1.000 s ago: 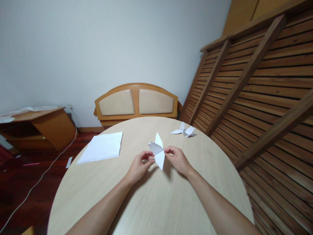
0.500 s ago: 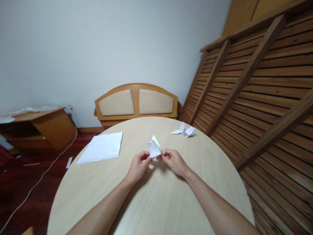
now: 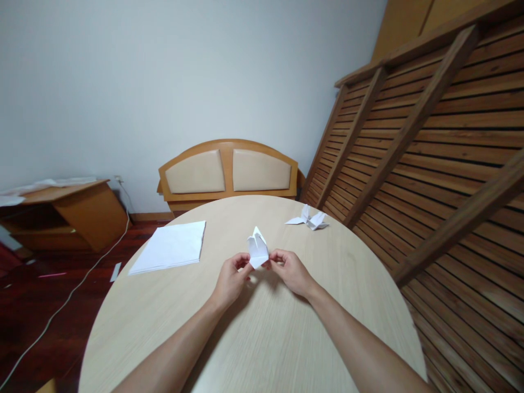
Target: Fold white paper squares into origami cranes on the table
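Between my two hands is a piece of folded white paper [image 3: 257,250], with pointed flaps standing up and a flat tip toward me. My left hand [image 3: 232,278] pinches its left side between thumb and fingers. On the opposite side, my right hand [image 3: 291,271] grips the lower right edge the same way. The paper is held just over the round table [image 3: 262,338], near its middle. Some fingertips are hidden behind the paper. Farther off to the right lies a finished-looking white origami crane [image 3: 309,218].
A stack of white paper sheets [image 3: 172,245] lies on the table's left side. Behind the table stands a padded headboard [image 3: 227,143]. A slatted wooden frame [image 3: 409,131] leans along the right. To the left are a low wooden cabinet [image 3: 88,213] and a white cable [image 3: 77,289] on the floor.
The paper's front edge has turned into a pointed tip facing me, and its upright flaps look slightly shifted. Both hands stay in nearly the same place.
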The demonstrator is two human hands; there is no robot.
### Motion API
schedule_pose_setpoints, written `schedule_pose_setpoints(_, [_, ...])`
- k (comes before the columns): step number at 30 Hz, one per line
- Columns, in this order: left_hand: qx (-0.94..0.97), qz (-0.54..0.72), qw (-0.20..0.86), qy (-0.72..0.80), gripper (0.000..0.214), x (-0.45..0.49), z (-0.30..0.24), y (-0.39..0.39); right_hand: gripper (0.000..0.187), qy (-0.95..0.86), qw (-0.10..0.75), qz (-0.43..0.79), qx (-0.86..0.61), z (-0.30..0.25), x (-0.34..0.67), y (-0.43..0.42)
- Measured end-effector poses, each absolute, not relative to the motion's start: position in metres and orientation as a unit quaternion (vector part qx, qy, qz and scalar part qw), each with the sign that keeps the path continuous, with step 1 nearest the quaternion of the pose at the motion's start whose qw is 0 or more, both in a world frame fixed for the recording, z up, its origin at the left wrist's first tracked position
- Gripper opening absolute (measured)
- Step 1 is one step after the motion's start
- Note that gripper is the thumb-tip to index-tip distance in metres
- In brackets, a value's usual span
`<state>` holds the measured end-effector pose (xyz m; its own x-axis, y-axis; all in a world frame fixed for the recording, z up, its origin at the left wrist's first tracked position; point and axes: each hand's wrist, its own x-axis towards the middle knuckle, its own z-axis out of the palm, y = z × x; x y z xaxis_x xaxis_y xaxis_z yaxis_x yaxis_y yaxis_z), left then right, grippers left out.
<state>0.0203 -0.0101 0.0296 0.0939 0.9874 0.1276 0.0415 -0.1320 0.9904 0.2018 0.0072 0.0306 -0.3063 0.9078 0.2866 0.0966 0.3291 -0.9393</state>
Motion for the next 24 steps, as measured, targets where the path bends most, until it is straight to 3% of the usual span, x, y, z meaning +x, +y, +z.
schedule_pose_setpoints(10, [0.617, 0.463, 0.432, 0.467, 0.031, 0.0216, 0.0267, -0.0118, 0.017, -0.699, 0.444, 0.409, -0.383, 0.0325, 0.1979, 0.0028])
schedule_pose_setpoints(24, [0.639, 0.462, 0.431, 0.439, 0.029, 0.0203, 0.0319, -0.0138, 0.02, -0.69, 0.443, 0.45, -0.353, 0.0336, 0.1974, 0.0014])
